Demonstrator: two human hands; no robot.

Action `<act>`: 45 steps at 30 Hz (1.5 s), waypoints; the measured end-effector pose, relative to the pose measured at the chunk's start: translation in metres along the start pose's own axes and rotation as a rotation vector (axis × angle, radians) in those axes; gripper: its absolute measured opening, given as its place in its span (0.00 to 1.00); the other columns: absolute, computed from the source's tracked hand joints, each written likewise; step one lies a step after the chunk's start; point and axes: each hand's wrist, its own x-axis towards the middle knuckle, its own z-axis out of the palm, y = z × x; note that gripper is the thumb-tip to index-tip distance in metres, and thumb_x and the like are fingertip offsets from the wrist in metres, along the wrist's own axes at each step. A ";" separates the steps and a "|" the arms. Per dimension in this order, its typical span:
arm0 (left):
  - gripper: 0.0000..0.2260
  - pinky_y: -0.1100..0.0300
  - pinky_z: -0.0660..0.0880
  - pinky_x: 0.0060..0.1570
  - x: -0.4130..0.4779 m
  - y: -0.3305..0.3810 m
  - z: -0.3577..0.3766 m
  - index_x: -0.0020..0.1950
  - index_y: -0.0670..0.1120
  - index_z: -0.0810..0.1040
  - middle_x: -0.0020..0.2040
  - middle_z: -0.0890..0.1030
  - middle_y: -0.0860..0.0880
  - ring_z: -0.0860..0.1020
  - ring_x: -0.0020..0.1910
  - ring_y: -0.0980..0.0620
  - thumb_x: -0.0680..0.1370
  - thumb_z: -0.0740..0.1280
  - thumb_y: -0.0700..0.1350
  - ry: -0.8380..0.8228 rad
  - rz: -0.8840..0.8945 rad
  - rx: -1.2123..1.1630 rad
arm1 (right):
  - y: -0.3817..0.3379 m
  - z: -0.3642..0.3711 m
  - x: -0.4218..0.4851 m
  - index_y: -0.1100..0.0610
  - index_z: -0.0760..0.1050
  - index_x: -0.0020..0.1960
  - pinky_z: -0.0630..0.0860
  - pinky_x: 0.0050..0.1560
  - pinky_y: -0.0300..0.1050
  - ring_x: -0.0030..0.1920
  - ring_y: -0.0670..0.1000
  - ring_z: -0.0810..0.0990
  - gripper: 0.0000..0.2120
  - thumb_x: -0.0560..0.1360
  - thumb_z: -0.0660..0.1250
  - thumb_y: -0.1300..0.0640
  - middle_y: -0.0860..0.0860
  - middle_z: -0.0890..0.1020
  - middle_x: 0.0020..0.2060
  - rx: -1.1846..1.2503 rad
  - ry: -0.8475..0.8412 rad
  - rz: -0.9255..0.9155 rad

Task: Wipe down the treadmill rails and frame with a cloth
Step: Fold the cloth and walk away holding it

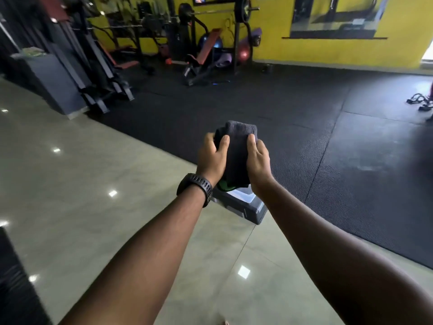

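A dark grey folded cloth (237, 151) is held up in front of me, over the floor. My left hand (210, 159), with a black watch on its wrist, grips the cloth's left edge, thumb on the front. My right hand (259, 160) grips the right edge the same way. A bit of green shows at the cloth's lower end. A dark shape (16, 277) at the lower left edge may be part of a treadmill; I cannot tell.
A grey step platform (243, 207) lies on the floor just below my hands. Glossy tile floor (93, 184) meets black rubber matting (304, 137). Weight benches and racks (201, 57) stand at the far yellow wall; black machines (77, 66) line the left.
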 end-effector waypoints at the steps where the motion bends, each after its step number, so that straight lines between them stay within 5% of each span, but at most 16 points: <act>1: 0.13 0.61 0.68 0.43 0.026 -0.009 0.008 0.58 0.40 0.74 0.48 0.78 0.49 0.77 0.49 0.48 0.82 0.64 0.50 -0.016 -0.018 0.001 | 0.006 0.009 0.025 0.56 0.72 0.45 0.75 0.52 0.55 0.44 0.49 0.73 0.18 0.83 0.59 0.42 0.49 0.75 0.41 -0.006 0.017 0.014; 14: 0.13 0.56 0.72 0.49 0.286 -0.155 0.159 0.57 0.45 0.74 0.49 0.78 0.50 0.78 0.53 0.45 0.82 0.63 0.54 -0.230 -0.207 0.123 | 0.138 0.061 0.315 0.53 0.70 0.41 0.74 0.51 0.56 0.44 0.51 0.73 0.18 0.83 0.59 0.41 0.48 0.74 0.39 -0.096 0.141 0.206; 19: 0.14 0.58 0.69 0.48 0.350 -0.224 0.227 0.60 0.45 0.75 0.55 0.81 0.46 0.78 0.55 0.45 0.81 0.65 0.52 -0.328 -0.385 0.194 | 0.200 0.057 0.393 0.57 0.75 0.55 0.74 0.61 0.55 0.53 0.54 0.77 0.19 0.85 0.56 0.42 0.52 0.79 0.49 -0.272 0.183 0.427; 27: 0.17 0.63 0.67 0.53 0.407 -0.348 0.315 0.68 0.43 0.73 0.62 0.79 0.44 0.76 0.61 0.45 0.81 0.66 0.46 -0.562 -0.567 0.244 | 0.328 0.056 0.478 0.54 0.75 0.61 0.74 0.67 0.57 0.59 0.52 0.79 0.24 0.80 0.57 0.36 0.51 0.81 0.58 -0.252 0.240 0.688; 32: 0.21 0.60 0.67 0.62 0.426 -0.447 0.361 0.74 0.46 0.69 0.69 0.75 0.47 0.74 0.66 0.47 0.81 0.64 0.47 -0.728 -0.664 0.280 | 0.428 0.056 0.523 0.55 0.75 0.59 0.74 0.66 0.54 0.58 0.51 0.79 0.18 0.82 0.61 0.40 0.48 0.81 0.54 -0.226 0.313 0.802; 45: 0.24 0.48 0.69 0.69 0.472 -0.617 0.442 0.74 0.50 0.69 0.68 0.77 0.48 0.74 0.67 0.47 0.79 0.64 0.54 -0.810 -0.825 0.280 | 0.584 0.063 0.602 0.54 0.72 0.68 0.75 0.66 0.56 0.61 0.52 0.79 0.30 0.76 0.60 0.34 0.51 0.81 0.61 -0.206 0.347 0.914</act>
